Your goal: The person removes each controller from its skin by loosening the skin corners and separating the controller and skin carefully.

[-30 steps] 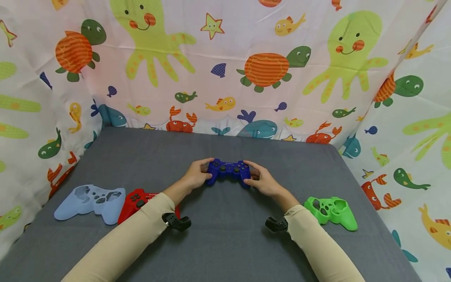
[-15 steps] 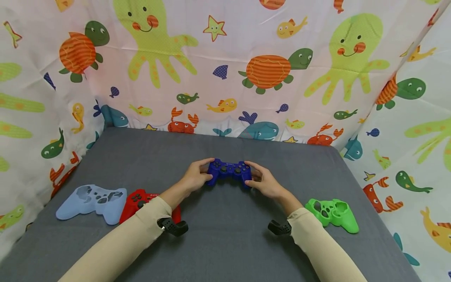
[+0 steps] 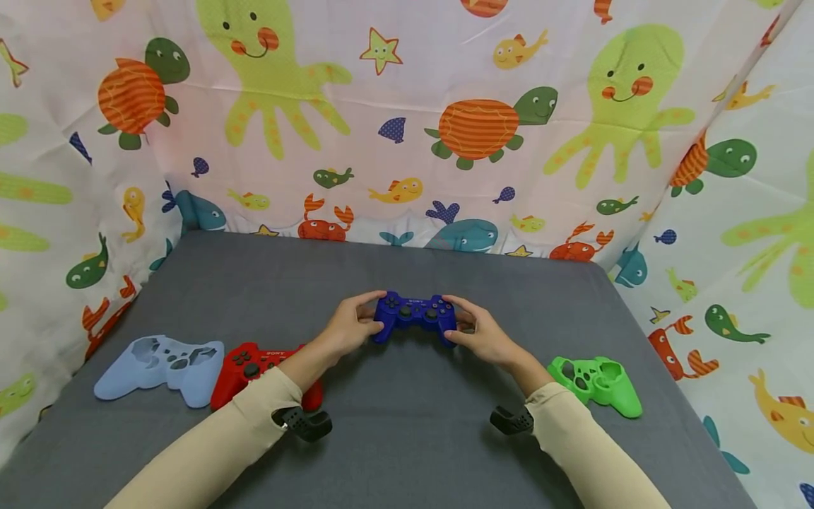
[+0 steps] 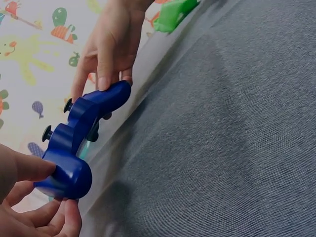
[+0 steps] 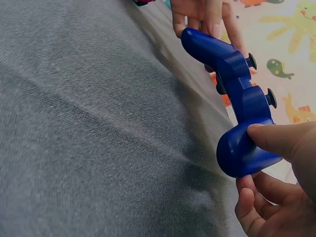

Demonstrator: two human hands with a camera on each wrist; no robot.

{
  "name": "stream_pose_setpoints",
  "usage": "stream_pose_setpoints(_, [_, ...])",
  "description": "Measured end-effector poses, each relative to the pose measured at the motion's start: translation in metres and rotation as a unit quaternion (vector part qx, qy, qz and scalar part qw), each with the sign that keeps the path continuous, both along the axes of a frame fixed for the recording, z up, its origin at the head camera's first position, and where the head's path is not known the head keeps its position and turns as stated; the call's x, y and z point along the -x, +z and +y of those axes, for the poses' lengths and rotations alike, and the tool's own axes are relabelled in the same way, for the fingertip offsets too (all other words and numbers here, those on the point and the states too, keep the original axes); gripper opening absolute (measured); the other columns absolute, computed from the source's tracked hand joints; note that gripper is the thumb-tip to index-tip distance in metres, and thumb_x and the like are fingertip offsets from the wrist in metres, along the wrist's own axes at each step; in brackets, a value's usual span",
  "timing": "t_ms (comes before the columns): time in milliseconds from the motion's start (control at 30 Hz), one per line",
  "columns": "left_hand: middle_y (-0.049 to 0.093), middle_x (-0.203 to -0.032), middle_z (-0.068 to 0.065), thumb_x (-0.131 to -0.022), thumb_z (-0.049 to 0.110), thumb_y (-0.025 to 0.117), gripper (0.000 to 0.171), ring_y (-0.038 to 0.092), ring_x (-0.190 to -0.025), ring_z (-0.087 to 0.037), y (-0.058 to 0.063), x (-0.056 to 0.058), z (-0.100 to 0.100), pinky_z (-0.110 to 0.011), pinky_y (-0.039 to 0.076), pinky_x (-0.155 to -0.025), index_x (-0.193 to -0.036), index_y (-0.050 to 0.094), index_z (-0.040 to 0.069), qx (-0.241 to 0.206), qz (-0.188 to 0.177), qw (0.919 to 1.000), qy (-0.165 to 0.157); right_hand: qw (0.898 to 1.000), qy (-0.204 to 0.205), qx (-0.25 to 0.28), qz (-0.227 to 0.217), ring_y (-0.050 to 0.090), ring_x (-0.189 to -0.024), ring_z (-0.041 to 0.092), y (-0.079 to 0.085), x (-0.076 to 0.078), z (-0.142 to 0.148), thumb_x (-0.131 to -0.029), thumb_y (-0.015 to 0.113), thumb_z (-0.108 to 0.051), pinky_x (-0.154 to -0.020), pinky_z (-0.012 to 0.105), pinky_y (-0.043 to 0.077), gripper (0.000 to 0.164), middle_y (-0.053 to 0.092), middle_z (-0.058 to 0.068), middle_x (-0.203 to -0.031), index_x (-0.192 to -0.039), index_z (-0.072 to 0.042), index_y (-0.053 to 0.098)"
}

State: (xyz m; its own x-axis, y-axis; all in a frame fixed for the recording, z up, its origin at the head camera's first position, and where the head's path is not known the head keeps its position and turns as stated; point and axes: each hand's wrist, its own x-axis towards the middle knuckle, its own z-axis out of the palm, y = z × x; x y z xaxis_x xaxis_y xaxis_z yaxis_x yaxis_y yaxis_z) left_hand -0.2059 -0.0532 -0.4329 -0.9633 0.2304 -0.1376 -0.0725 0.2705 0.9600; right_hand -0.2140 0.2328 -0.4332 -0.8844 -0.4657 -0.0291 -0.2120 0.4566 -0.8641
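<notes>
A blue game controller [image 3: 415,313] is held between both hands near the middle of the table, its buttons and two black sticks facing up. My left hand [image 3: 346,326] pinches its left grip, thumb on top and fingers curled beneath. On the other side my right hand [image 3: 486,332] holds the right grip the same way. The left wrist view shows the blue controller [image 4: 74,133] raised off the cloth, the left thumb pressing its near grip. In the right wrist view the right thumb [image 5: 271,138] lies on the near grip, with fingertips below.
A red controller [image 3: 244,367] lies partly under the left forearm. It touches a pale blue silicone controller cover [image 3: 167,367] to its left. On the right, beside the right forearm, rests a green controller cover [image 3: 598,382]. A printed sea-animal curtain [image 3: 407,127] borders the grey table [image 3: 407,452].
Both hands still hold the blue controller in nearly the same place. The wrists have spread slightly apart, and more of the red controller shows. The head view has shifted a little.
</notes>
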Motion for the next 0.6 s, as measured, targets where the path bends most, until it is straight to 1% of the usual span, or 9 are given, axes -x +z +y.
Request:
stream_pose_setpoints(133, [0.054,-0.146,-0.024,-0.094,-0.002,0.065,0.061,0.059,-0.129,-0.036,0.000,-0.003,0.001,-0.031,0.054,-0.082,-0.149,0.052,0.021,-0.005,0.000,1.0000,0.007,1.000,0.005,-0.014,0.010,0.064,-0.117,0.039,0.003,-0.001,0.001,-0.098,0.063,-0.003,-0.093,0.042,0.054,0.066,0.060,0.030,-0.136,-0.157,-0.006,0.032])
stream_pose_setpoints(267, [0.058,-0.143,-0.025,-0.094,-0.002,0.065,0.060,0.063,-0.124,-0.035,0.002,-0.007,0.003,-0.035,0.055,-0.079,-0.148,0.053,0.020,-0.015,0.001,0.9999,0.008,1.000,0.010,-0.015,0.014,0.064,-0.117,0.039,0.006,-0.004,0.004,-0.098,0.064,-0.002,-0.095,0.047,0.052,0.066,0.062,0.030,-0.134,-0.157,-0.005,0.033])
stream_pose_setpoints(367, [0.059,-0.142,-0.025,-0.094,-0.002,0.066,0.059,0.065,-0.122,-0.035,0.003,-0.011,0.004,-0.037,0.055,-0.079,-0.148,0.053,0.019,-0.021,0.003,0.9998,0.003,1.000,0.012,-0.015,0.019,0.065,-0.116,0.039,0.007,-0.007,0.007,-0.097,0.064,-0.001,-0.094,0.045,0.053,0.066,0.063,0.030,-0.132,-0.156,-0.004,0.034])
stream_pose_setpoints(500, [0.057,-0.143,-0.025,-0.094,0.000,0.067,0.059,0.063,-0.125,-0.036,0.004,-0.015,0.006,-0.037,0.054,-0.076,-0.147,0.054,0.021,-0.024,0.003,0.9997,0.000,0.999,0.017,-0.018,0.021,0.066,-0.114,0.038,0.009,-0.011,0.011,-0.097,0.064,-0.001,-0.091,0.039,0.055,0.065,0.064,0.030,-0.130,-0.155,-0.002,0.035])
stream_pose_setpoints(600, [0.056,-0.144,-0.026,-0.094,0.001,0.067,0.058,0.061,-0.127,-0.037,0.005,-0.018,0.007,-0.035,0.054,-0.077,-0.147,0.054,0.021,-0.025,0.003,0.9997,0.000,0.999,0.021,-0.018,0.023,0.066,-0.114,0.039,0.010,-0.013,0.014,-0.097,0.065,-0.002,-0.091,0.040,0.055,0.065,0.064,0.031,-0.130,-0.155,-0.001,0.035])
